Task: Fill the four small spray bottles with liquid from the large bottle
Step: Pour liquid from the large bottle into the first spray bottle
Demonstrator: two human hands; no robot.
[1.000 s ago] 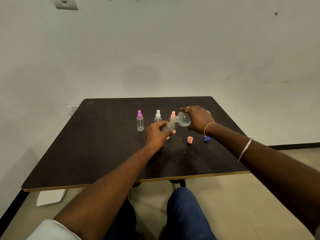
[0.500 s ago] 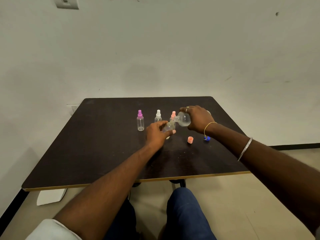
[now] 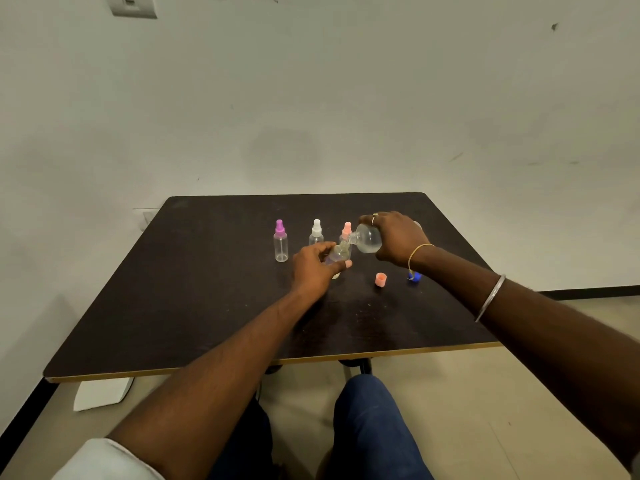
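1. Purple-capped spray bottle (image 3: 281, 242) and white-capped spray bottle (image 3: 316, 233) stand upright, untouched.
2. The left hand (image 3: 313, 268) grips the uncapped small bottle (image 3: 338, 252), tilted, mid-table.
3. The right hand (image 3: 394, 237) clasps the large bottle (image 3: 367, 239), neck at its mouth; nothing has shifted, so pouring likely continues.
4. A pink cap (image 3: 380, 279) and blue cap (image 3: 414, 276) lie loose.

Both arms stretched forward, forearms bare, converging. Left hand (image 3: 317, 268), back facing up, fingers curled round the small bottle (image 3: 337, 252), thumb tip poking out right. Right hand (image 3: 394, 239) just beyond, palm down, gripping the large bottle (image 3: 369, 239) from above, hands close but apart
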